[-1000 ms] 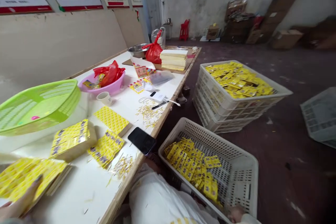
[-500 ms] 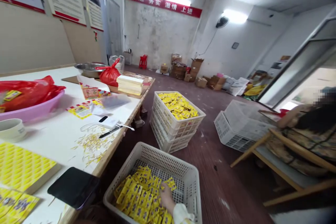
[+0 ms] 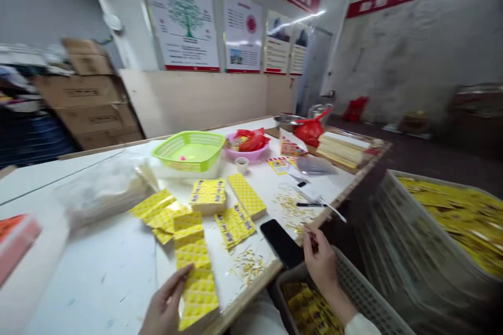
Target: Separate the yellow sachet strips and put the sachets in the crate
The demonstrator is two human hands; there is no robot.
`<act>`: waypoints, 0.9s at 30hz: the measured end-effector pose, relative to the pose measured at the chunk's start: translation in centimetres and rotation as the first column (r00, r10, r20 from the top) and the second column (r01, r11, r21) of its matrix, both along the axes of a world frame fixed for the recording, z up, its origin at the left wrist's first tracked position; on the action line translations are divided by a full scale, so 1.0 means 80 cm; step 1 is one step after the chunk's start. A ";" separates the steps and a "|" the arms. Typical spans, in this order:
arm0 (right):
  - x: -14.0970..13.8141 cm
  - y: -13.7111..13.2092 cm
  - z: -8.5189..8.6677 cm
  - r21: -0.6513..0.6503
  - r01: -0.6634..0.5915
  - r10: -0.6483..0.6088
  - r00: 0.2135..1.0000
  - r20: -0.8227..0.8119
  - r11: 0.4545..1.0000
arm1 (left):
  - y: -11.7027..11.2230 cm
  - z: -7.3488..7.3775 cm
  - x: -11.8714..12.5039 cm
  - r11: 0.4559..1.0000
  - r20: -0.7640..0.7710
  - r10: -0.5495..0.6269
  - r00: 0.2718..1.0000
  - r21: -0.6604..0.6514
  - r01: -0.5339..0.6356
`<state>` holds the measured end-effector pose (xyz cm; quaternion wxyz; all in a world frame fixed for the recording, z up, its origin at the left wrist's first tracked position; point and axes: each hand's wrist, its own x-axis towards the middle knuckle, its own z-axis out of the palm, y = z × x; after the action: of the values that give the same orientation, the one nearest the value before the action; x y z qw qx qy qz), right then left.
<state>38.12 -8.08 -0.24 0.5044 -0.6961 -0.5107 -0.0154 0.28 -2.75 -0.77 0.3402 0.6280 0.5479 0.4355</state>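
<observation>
Watching through the head camera, I set my clock face on the long stack of yellow, raised-patterned packet strips (image 3: pixel 198 285), which lies near the front edge of the white-topped, wood-edged bench (image 3: pixel 113 267). The left hand (image 3: pixel 163 306) reaches in from about eight o'clock, its fingers on the stack's near-left side; I cannot tell whether they clasp it or only rest there. Out at three o'clock the right hand (image 3: pixel 321 259) is raised by the bench's edge, thumb and fingers drawn narrow; I cannot make out whether anything sits between them. Its forearm crosses above a pale, perforated plastic crate (image 3: pixel 365 285) holding yellow printed packets (image 3: pixel 310 306). Just beside that hand, between two and three o'clock, a black smartphone (image 3: pixel 282 243) lies at the bench's edge. Around the stack I see fanned yellow sheets (image 3: pixel 155 209) at eleven, a squat block of yellow sheets with blue print (image 3: pixel 208 196) at twelve, and a slim yellow block with a raised pattern (image 3: pixel 247 196) at one, beside a flat yellow sheet with blue print (image 3: pixel 236 226). Fine yellow-and-white trimmings (image 3: pixel 248 267) are scattered at three. Farther off, a lime-green plastic basket (image 3: pixel 192 152) stands at twelve, a small white cup (image 3: pixel 242 165) at one, and a bulky clear plastic bag (image 3: pixel 106 188) at ten.
</observation>
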 end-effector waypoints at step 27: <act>-0.183 0.141 -0.011 0.046 -0.356 0.358 0.915 -0.189 0.933 | -0.016 -0.004 0.007 0.994 0.004 0.052 0.999 0.099 -0.052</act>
<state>23.49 3.22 -1.08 0.5497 -0.5868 -0.5773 0.1420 0.83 -4.07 -1.10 0.2975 0.6293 0.5415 0.4716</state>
